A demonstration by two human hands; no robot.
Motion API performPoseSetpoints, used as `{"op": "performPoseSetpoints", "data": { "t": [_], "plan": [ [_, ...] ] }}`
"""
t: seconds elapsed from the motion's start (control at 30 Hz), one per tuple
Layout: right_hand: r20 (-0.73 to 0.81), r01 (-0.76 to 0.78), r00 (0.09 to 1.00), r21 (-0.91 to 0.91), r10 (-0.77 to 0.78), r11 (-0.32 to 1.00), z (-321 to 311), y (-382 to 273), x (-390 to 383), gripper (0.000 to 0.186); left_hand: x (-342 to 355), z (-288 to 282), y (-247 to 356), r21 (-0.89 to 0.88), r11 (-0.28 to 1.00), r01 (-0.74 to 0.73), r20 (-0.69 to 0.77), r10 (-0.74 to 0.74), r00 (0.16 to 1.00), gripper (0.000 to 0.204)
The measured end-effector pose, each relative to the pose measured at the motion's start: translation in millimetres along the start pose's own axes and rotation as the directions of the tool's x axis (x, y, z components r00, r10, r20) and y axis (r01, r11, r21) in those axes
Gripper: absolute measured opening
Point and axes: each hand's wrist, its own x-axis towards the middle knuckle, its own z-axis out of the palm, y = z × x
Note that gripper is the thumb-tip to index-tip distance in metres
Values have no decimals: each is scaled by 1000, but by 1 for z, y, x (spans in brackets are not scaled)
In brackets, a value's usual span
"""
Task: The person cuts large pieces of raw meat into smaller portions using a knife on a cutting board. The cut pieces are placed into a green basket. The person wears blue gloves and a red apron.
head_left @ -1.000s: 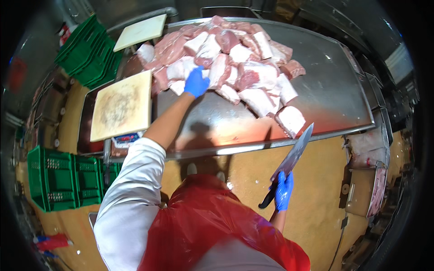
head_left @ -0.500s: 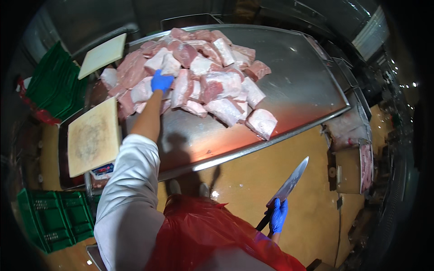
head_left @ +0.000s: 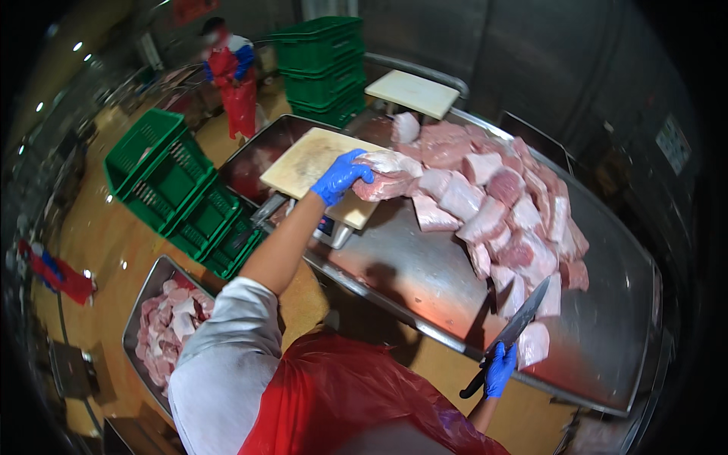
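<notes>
My left hand [head_left: 341, 179], in a blue glove, grips one end of a chunk of raw meat [head_left: 388, 176] with a pale fat side. The chunk hangs at the right edge of a stained cutting board [head_left: 311, 155], which rests on a scale [head_left: 334, 233]. My right hand [head_left: 500, 370], also gloved in blue, is closed around the black handle of a long knife [head_left: 523, 317]. Its blade points up and away, over the near edge of the metal table [head_left: 595, 364]. A heap of similar meat pieces [head_left: 523, 216] covers the table's middle and far part.
Green crates [head_left: 171, 182] stand at the left, with more stacked crates [head_left: 318, 68] behind. A metal tub of meat [head_left: 171, 326] sits low at my left. Another white board [head_left: 413, 92] lies beyond the heap. A person in a red apron [head_left: 235, 83] stands at the far left.
The view has swung left. My left hand has lifted a chunk from the heap and brought it leftward to the board. The knife stays in my right hand, now over the table edge.
</notes>
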Motion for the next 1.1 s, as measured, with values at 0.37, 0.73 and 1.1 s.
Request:
{"op": "performPoseSetpoints", "data": {
  "t": [0.37,0.73,1.1],
  "plan": [
    [356,-56,933,16,47,998,217,-84,9,18,-45,-158,-61,978,173,119,-118,-14,993,116],
    [297,-21,951,-211,84,977,351,-138,-21,21,-90,-207,-107,860,422,-287,-135,730,670,61],
    [162,-19,985,-209,54,978,387,-152,-39,26,61,-191,-78,898,235,-371,353,118,928,102]
  ]
}}
